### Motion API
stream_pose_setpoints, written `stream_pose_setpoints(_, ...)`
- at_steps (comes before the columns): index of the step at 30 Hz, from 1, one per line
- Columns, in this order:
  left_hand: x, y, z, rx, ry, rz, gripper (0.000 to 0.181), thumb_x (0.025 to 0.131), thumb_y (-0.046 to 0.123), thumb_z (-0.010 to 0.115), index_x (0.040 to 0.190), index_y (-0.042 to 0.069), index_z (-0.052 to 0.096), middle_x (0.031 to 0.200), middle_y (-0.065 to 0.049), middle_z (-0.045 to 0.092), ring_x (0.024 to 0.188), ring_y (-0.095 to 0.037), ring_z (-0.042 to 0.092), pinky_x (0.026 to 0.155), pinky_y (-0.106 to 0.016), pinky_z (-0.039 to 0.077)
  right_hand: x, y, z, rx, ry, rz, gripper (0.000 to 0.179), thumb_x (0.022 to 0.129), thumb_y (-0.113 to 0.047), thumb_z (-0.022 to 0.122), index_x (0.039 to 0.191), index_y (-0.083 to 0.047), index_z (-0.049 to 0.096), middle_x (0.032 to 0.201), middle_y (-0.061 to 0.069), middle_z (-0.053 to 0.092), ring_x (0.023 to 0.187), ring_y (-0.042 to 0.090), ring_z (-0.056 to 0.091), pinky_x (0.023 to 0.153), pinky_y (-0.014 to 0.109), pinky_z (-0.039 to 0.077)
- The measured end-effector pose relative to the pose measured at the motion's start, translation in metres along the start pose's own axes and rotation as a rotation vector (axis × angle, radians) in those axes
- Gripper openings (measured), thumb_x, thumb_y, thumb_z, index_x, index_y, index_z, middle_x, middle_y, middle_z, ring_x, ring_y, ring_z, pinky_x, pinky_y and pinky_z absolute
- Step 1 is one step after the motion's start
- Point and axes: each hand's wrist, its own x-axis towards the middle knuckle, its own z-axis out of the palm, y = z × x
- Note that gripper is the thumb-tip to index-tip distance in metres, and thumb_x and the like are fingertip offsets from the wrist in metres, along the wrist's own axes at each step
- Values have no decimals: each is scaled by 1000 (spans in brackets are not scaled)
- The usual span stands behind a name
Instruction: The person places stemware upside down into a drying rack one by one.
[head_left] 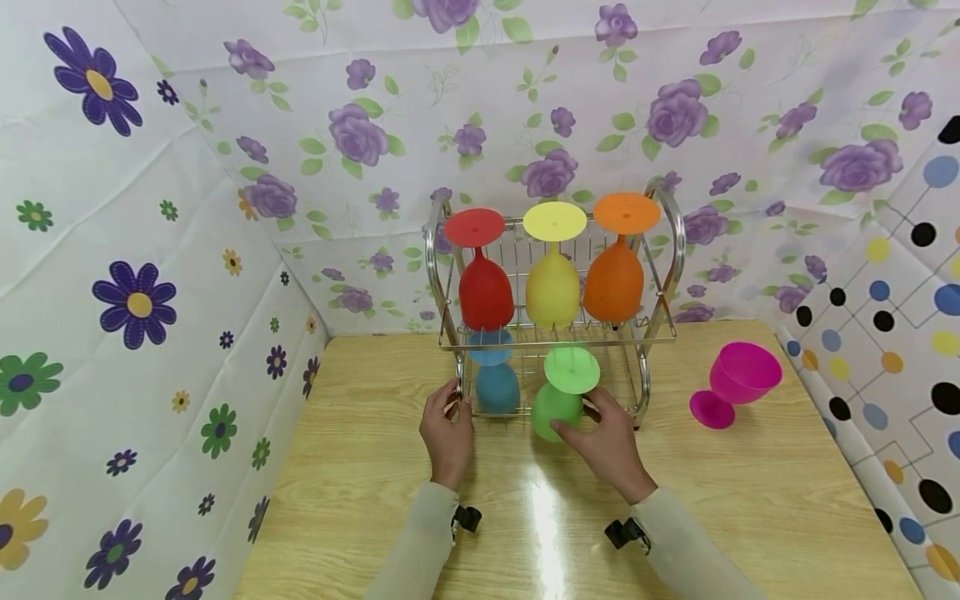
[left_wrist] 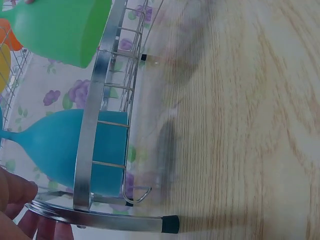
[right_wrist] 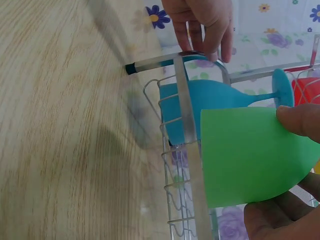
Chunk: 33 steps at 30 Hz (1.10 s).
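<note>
My right hand (head_left: 611,442) grips a green goblet (head_left: 557,410) by its bowl, upside down, at the front of the lower tier of a metal dish rack (head_left: 656,329). In the right wrist view the goblet's rim stands just by the rack's front rail. My left hand (head_left: 448,437) holds the rack's left front post, thumb and fingers around it in the left wrist view. Beside it a blue goblet (head_left: 497,389) stands inverted on the lower tier. Above, on the upper tier, red (head_left: 486,292), yellow (head_left: 553,292) and orange (head_left: 615,283) goblets stand inverted.
A magenta goblet (head_left: 745,372) stands tilted-looking but on its foot on the wooden table (head_left: 360,500), right of the rack. Flowered cloth (head_left: 480,108) hangs behind the rack, with patterned cloth at both sides.
</note>
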Motion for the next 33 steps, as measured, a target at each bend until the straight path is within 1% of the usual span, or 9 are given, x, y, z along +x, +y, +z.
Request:
stream_pose_setpoints(2, 2, -1, 0, -6, 2, 3, 41, 101, 2, 70, 140, 14, 69, 132, -11, 67, 119, -24, 69, 98, -32, 63, 3, 1, 1, -18, -1, 9, 72, 87, -18, 90, 150, -14, 57, 145, 11, 60, 136, 37, 59, 107, 60, 57)
stream_pose_setpoints(5, 4, -2, -1, -9, 8, 9, 42, 101, 1, 69, 141, 13, 69, 128, -13, 69, 116, -25, 70, 96, -30, 63, 9, 3, 3, -37, -7, 21, 73, 87, -21, 90, 151, -13, 56, 145, 12, 60, 133, 37, 61, 106, 61, 57)
stream_pose_setpoints(9, 6, -1, -2, -6, 11, 1, 41, 101, 2, 70, 140, 15, 70, 124, -12, 70, 113, -25, 71, 95, -30, 64, 18, 4, 4, -51, -13, 28, 72, 89, -24, 89, 152, -15, 56, 145, 11, 60, 131, 37, 62, 107, 60, 57)
stream_pose_setpoints(12, 7, -1, -2, -12, 7, -8, 41, 101, 3, 71, 139, 17, 71, 122, -9, 71, 111, -26, 72, 94, -30, 64, 23, 5, 5, -68, -10, 17, 71, 89, -25, 88, 151, -14, 56, 146, 12, 60, 131, 37, 62, 107, 61, 56)
stream_pose_setpoints(20, 8, -6, -2, -32, -4, -34, 42, 101, 3, 71, 139, 20, 71, 122, -8, 71, 112, -23, 70, 92, -25, 64, 36, 10, 9, -101, -12, 11, 70, 92, -26, 86, 152, -12, 55, 149, 14, 58, 133, 37, 59, 108, 61, 55)
stream_pose_setpoints(25, 8, -6, -3, -38, -15, -53, 41, 101, 4, 71, 139, 20, 71, 121, -7, 71, 112, -21, 70, 93, -23, 63, 45, 10, 11, -110, -18, 14, 72, 92, -25, 86, 153, -9, 53, 150, 16, 57, 133, 40, 59, 108, 62, 55)
stream_pose_setpoints(29, 8, -4, -3, -31, -20, -53, 41, 102, 5, 71, 140, 19, 71, 121, -7, 71, 112, -21, 70, 93, -23, 63, 50, 11, 11, -123, -22, 18, 73, 92, -25, 86, 154, -4, 52, 151, 19, 56, 134, 41, 58, 107, 62, 55)
stream_pose_setpoints(33, 8, -4, -4, -15, -20, -44, 41, 102, 5, 71, 140, 19, 71, 121, -6, 71, 112, -21, 70, 92, -24, 63, 56, 12, 11, -124, -31, 17, 73, 93, -24, 85, 154, -2, 51, 151, 20, 56, 133, 41, 58, 107, 63, 55)
